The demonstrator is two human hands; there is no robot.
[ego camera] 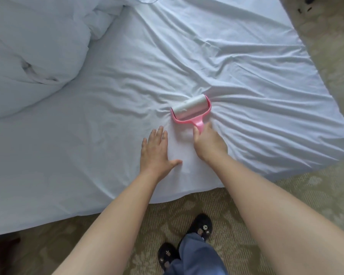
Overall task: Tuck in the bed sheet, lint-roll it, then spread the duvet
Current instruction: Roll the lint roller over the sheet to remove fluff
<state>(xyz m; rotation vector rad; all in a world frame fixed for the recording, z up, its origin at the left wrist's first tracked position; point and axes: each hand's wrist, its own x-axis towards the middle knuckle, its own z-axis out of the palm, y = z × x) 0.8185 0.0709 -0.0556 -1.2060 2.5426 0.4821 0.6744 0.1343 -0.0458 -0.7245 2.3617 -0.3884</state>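
A white bed sheet [236, 62] covers the mattress and is bunched into wrinkles around a pink lint roller [190, 110] with a white sticky drum. My right hand [208, 142] grips the roller's pink handle, with the drum pressed on the sheet. Just to its left, my left hand [157, 150] lies flat on the sheet with fingers spread, holding the fabric down. A white duvet [32, 54] lies heaped at the far left of the bed.
The bed's near edge runs diagonally above a patterned beige carpet [310, 193]. My feet in black slippers [202, 226] stand on the carpet close to the bed. The bed's corner is at the right.
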